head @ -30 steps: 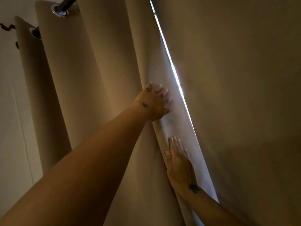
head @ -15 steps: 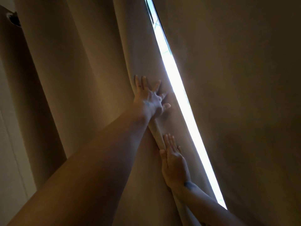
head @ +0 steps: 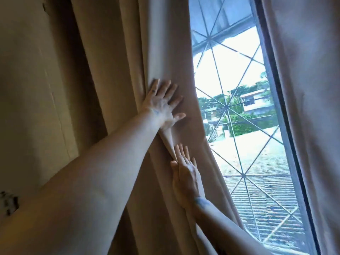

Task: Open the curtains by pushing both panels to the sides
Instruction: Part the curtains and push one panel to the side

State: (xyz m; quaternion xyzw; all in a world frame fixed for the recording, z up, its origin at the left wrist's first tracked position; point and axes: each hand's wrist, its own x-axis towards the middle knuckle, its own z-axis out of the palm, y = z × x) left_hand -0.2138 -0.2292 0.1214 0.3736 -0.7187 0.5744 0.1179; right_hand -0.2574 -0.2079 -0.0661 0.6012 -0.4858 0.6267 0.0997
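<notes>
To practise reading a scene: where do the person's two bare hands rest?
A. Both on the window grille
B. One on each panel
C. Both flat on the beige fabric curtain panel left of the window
C: the left hand and right hand press open-palmed on the beige left curtain panel.

Left hand (head: 161,105) lay flat on left panel (head: 117,70), fingers (head: 166,89) spread, thumb pointing toward window (head: 239,111). Right hand (head: 185,177) was below it, also flat on the same panel, fingers together and pointing up, just beside a fold running between the two hands. Fabric was bunched in folds left of both hands. Window with diagonal grille (head: 226,107) showed right of the hands, daylight, rooftops and trees outside. Right panel (head: 309,89) hung past the window, well apart from both hands. Wall (head: 27,89) sat far left.
</notes>
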